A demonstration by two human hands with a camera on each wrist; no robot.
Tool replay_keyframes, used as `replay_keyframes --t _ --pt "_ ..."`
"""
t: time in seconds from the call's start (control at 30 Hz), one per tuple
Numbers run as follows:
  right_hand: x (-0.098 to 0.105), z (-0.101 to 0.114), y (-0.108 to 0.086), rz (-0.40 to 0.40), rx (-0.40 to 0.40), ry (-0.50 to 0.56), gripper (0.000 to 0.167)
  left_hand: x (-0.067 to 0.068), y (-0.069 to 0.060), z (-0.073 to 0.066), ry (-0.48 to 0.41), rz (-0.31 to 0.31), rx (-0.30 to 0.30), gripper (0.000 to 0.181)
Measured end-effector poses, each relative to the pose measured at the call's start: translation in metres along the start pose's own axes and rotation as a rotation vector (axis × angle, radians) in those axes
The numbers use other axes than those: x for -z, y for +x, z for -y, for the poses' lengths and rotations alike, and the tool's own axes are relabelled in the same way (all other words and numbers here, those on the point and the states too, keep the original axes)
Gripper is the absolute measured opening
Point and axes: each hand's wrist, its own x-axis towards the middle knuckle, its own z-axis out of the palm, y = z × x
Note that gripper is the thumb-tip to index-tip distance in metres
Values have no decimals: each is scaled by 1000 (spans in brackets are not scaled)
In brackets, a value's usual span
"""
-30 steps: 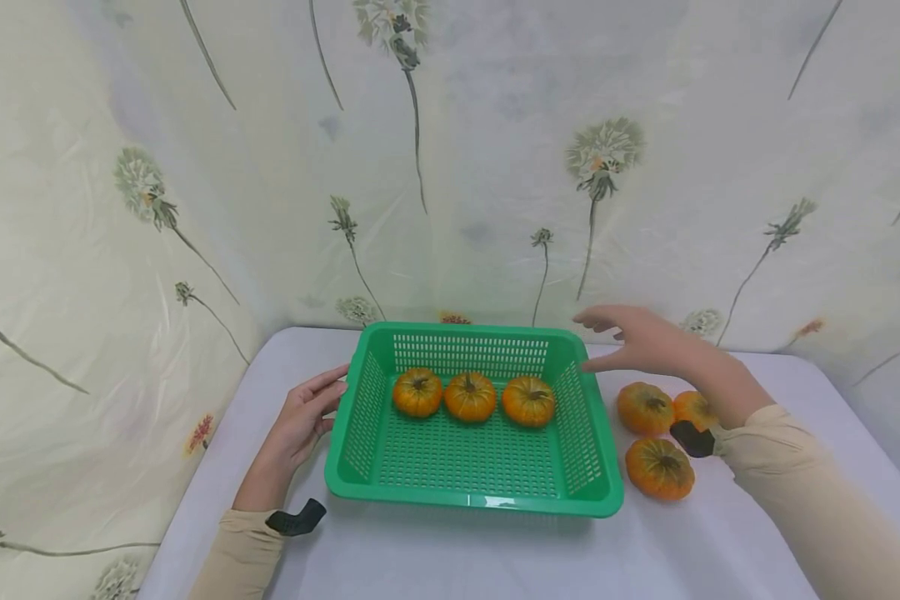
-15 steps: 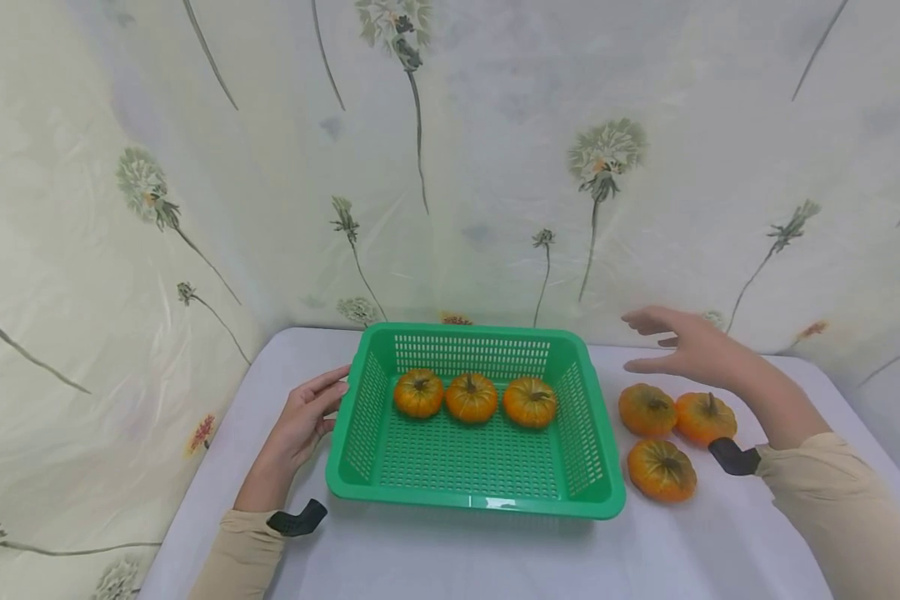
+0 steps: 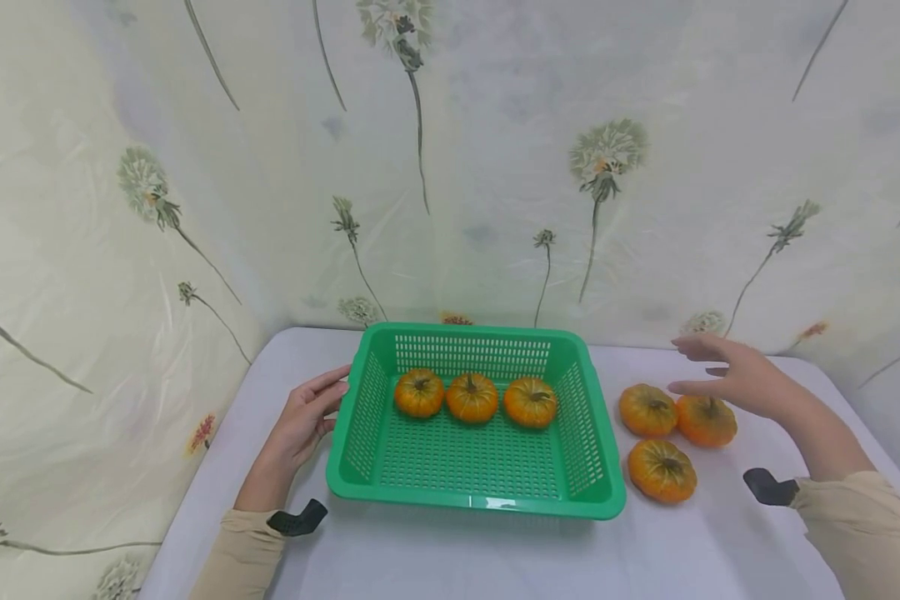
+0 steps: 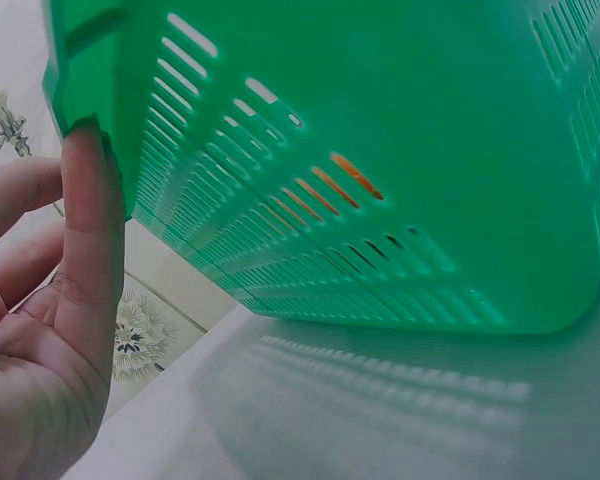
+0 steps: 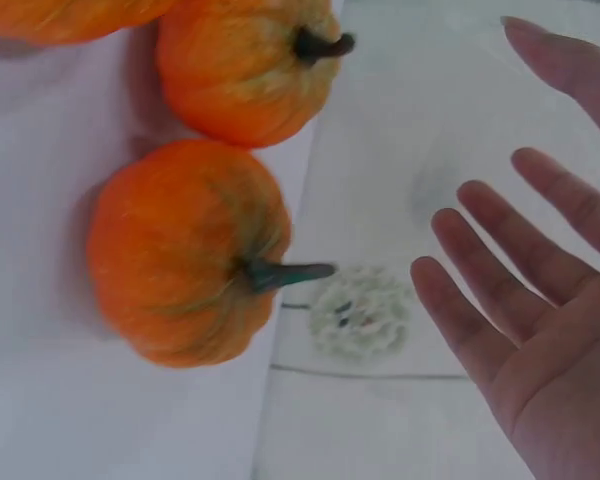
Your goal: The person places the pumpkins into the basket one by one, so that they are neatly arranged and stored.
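A green plastic basket (image 3: 468, 498) stands on the white table with three small orange pumpkins (image 3: 472, 397) in a row inside it. My left hand (image 3: 300, 421) touches the basket's left rim, its fingertips against the green wall (image 4: 380, 80) in the left wrist view. Three more pumpkins (image 3: 662, 471) lie in a cluster right of the basket. My right hand (image 3: 738, 379) hovers over the rear right one (image 3: 707, 422), fingers spread and holding nothing. In the right wrist view the hand (image 5: 540, 320) is apart from the nearest pumpkin (image 5: 185, 255).
The white tabletop (image 3: 420, 558) extends around the basket. A curtain (image 3: 480, 167) printed with dandelions hangs behind the table and along its left side. Dark bands (image 3: 771, 487) sit at both wrists.
My right hand has moved right, away from the basket's right rim to above the loose pumpkins, uncovering the rear right one. The left hand and the basket have stayed in place.
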Motion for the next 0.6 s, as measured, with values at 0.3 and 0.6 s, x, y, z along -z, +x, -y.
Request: replay_keyframes --t 0.3,0.6 --pt "-14 -43 -16 15 -66 -18 86 0 0 0 6 -2 0 54" --pt "-29 -66 -25 45 -75 21 82 1 1 0 -2 -3 5 55"
